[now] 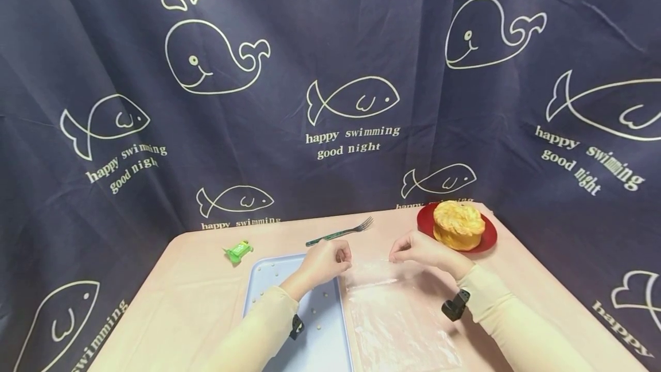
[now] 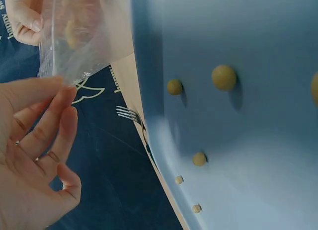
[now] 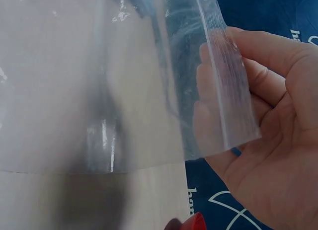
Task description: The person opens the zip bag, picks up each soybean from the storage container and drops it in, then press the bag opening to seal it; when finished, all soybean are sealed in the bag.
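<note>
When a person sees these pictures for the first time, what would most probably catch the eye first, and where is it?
Probably the dark blue curtain with pale whales and fish, which fills the background. Next might come the golden, bread-like item on a red plate, at the far right of the table. Nearer, the left hand and right hand pinch a clear plastic bag beside the blue tray.
</note>
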Motion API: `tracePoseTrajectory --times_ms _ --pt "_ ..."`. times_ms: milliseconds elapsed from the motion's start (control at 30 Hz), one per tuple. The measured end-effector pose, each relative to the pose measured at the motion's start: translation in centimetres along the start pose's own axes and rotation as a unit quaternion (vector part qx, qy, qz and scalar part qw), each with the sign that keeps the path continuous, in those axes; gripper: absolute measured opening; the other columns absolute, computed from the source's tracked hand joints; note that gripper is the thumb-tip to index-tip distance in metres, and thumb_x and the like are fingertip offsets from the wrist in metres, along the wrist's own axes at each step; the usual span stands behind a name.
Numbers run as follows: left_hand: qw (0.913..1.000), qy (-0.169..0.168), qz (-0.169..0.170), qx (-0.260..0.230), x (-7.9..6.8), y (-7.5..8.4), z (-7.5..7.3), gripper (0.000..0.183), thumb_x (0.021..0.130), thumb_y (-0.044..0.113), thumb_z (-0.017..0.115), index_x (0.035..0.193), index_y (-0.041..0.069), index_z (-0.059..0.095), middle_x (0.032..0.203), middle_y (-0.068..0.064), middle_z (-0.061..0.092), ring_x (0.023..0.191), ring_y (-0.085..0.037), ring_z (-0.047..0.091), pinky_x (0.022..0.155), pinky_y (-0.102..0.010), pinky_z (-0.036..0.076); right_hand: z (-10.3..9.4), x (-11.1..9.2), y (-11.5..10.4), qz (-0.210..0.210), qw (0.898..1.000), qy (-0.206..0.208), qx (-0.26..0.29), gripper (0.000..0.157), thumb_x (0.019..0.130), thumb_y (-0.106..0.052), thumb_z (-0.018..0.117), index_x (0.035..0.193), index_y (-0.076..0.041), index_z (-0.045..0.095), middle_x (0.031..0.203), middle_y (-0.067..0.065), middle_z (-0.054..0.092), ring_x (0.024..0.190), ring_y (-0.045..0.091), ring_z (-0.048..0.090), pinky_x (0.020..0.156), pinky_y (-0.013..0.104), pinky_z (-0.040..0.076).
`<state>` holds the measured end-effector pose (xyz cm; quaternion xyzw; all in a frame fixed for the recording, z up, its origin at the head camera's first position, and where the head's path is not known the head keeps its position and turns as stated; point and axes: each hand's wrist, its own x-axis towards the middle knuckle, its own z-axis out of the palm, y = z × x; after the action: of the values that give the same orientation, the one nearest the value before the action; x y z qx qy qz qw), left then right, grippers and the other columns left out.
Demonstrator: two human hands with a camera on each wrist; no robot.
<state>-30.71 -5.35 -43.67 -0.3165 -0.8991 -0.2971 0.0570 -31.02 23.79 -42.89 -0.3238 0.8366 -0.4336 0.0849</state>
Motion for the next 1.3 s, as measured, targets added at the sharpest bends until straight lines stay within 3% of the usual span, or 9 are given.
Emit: tracePoseTrajectory --times_ms 133,267,567,767,1067,1300 --pt "0.9973 -0.019 0.056 -0.044 0.8 0.4 0.9 0.018 0.088 0.014 0.08 0.103 0.018 0.072 0.096 0.012 0.069 0.086 -0.005 0.063 0.077 -0.023 0.051 0.1 0.2 -0.1 -0.008 1.0 0.004 0.001 0.012 0.092 -0.005 0.071 0.09 0.007 0.074 0.082 0.014 0.071 0.077 0.008 0.059 0.077 0.022 0.048" --pt "0.9944 -0.007 0.1 -0.033 1.5 1.4 2.1 0.025 0.089 0.015 0.081 0.113 0.018 0.074 0.105 0.009 0.073 0.088 -0.003 0.064 0.079 -0.018 0.049 0.4 0.4 -0.4 -0.018 1.0 0.007 0.004 0.011 0.093 -0.006 0.071 0.09 0.004 0.075 0.08 0.008 0.071 0.077 0.007 0.058 0.074 0.021 0.048" --pt "0.9964 0.031 0.079 0.002 1.9 2.6 3.2 0.006 0.087 0.021 0.082 0.088 0.024 0.078 0.089 0.018 0.071 0.075 0.006 0.056 0.067 -0.014 0.045 0.8 0.6 -0.7 -0.029 0.999 0.012 0.003 0.009 0.092 -0.005 0.071 0.087 0.0 0.076 0.08 0.015 0.072 0.076 0.006 0.058 0.075 0.02 0.048" --pt "0.9968 0.038 0.069 0.008 1.9 2.6 3.1 0.006 0.086 0.021 0.082 0.085 0.023 0.077 0.086 0.018 0.07 0.073 0.005 0.056 0.065 -0.016 0.045 0.8 0.6 -0.6 -0.017 0.999 0.02 -0.021 0.01 0.093 -0.008 0.071 0.087 -0.002 0.076 0.078 0.003 0.071 0.076 0.006 0.055 0.075 0.021 0.046" --pt "0.9966 0.042 0.072 0.002 1.5 2.8 2.6 0.008 0.085 0.02 0.083 0.082 0.023 0.076 0.086 0.017 0.069 0.077 0.004 0.058 0.066 -0.017 0.045 1.2 1.0 -0.8 -0.016 0.999 0.028 -0.037 0.012 0.093 -0.008 0.07 0.086 0.001 0.074 0.075 0.006 0.069 0.075 0.007 0.056 0.073 0.023 0.046" --pt "0.9941 0.039 0.098 0.024 1.1 2.8 2.5 0.01 0.083 0.024 0.085 0.081 0.025 0.075 0.1 0.016 0.072 0.094 0.002 0.064 0.08 -0.019 0.05 1.0 1.1 -0.7 -0.002 0.997 0.058 -0.058 0.012 0.093 -0.006 0.069 0.085 0.003 0.072 0.072 -0.006 0.063 0.069 0.006 0.054 0.067 0.023 0.046"
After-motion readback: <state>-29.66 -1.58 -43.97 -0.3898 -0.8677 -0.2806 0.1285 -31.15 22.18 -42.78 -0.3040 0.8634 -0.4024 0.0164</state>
